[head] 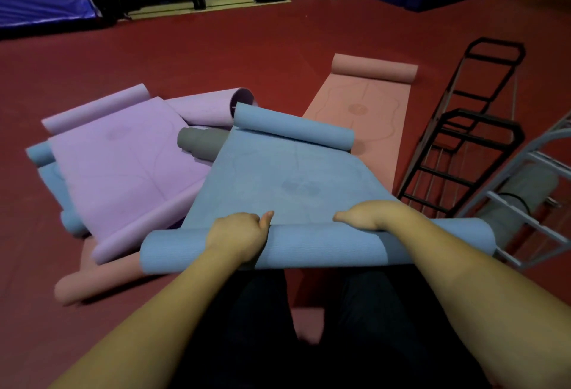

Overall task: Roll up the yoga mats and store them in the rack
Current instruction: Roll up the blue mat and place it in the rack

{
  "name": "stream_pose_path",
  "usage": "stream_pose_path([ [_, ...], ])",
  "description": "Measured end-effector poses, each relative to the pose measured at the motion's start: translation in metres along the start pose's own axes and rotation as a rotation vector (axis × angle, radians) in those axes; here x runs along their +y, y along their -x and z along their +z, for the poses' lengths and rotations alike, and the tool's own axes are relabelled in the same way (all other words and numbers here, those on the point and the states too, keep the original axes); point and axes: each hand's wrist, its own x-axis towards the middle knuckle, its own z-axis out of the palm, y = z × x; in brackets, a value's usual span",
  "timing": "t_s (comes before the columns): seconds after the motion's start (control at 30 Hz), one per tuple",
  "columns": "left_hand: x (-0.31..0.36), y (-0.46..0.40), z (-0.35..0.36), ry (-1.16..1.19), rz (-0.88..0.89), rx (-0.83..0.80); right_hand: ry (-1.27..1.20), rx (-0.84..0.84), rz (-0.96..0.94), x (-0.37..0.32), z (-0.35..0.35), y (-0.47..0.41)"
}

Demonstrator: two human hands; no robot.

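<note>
Red gym floor, dim light, blue padded gear and a dark equipment frame along the far wall. Blue mat lay in front of the person, near end already rolled into a tube, far end curled up too. Left hand sat on top of the near roll, fingers curled over it, thumb out along the flat sheet; right hand gripped the roll the same way, fingers tucked past the edge and mostly hidden. Step in hand, by my read: rolling the blue mat, early, most of the sheet not yet wound.

Next move likely calls for pushing the roll forward evenly with both hands so the ends stay flush; the right end looked a bit wider than the left, so telescoping is a risk.

Room: purple mat overlapped the left side, a grey rolled mat touching the blue sheet's left edge, pink mat lay under and beyond on the right. Black rack stood just beside on the right, a white rack nearer with a grey roll in it. Path ahead was crowded on the left, clearer on the right.
</note>
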Motion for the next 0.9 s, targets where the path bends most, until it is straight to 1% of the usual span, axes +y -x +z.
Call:
stream_pose_path([
  [0.1, 0.001, 0.004, 0.001, 0.024, -0.042, -0.085, -0.003, -0.059, 0.004, 0.004, 0.004, 0.003],
  [0.17, 0.000, 0.002, 0.000, 0.024, -0.057, -0.111, 0.017, -0.014, 0.003, 0.006, 0.007, 0.002],
  [0.2, 0.000, 0.000, -0.001, 0.030, -0.063, -0.131, 0.037, 0.069, -0.022, 0.007, 0.010, 0.002],
  [0.3, -0.002, -0.011, -0.009, 0.060, -0.073, -0.226, 0.072, 0.446, -0.130, 0.007, 0.017, 0.006],
  [0.33, -0.002, -0.015, -0.013, 0.066, -0.069, -0.262, 0.084, 0.526, -0.148, 0.006, 0.020, 0.009],
  [0.37, -0.001, -0.019, -0.016, 0.072, -0.065, -0.299, 0.099, 0.575, -0.157, 0.006, 0.024, 0.012],
  [0.47, 0.002, -0.031, -0.023, 0.119, -0.046, -0.399, 0.137, 0.628, -0.137, 0.008, 0.043, 0.020],
  [0.6, 0.005, -0.040, -0.024, 0.164, -0.023, -0.447, 0.253, 0.687, -0.107, 0.010, 0.064, 0.025],
  [0.7, 0.005, -0.041, -0.021, 0.180, -0.035, -0.405, 0.214, 0.724, -0.063, 0.009, 0.062, 0.020],
  [0.73, 0.004, -0.040, -0.018, 0.173, -0.027, -0.358, 0.212, 0.731, -0.047, 0.008, 0.060, 0.018],
  [0.77, 0.003, -0.039, -0.015, 0.153, -0.008, -0.274, 0.226, 0.722, -0.030, 0.007, 0.057, 0.017],
  [0.87, 0.001, -0.028, -0.009, 0.100, 0.043, 0.106, 0.243, 0.673, -0.023, 0.002, 0.050, 0.012],
  [0.9, 0.001, -0.024, -0.008, 0.087, 0.048, 0.192, 0.235, 0.649, -0.018, 0.001, 0.048, 0.011],
])
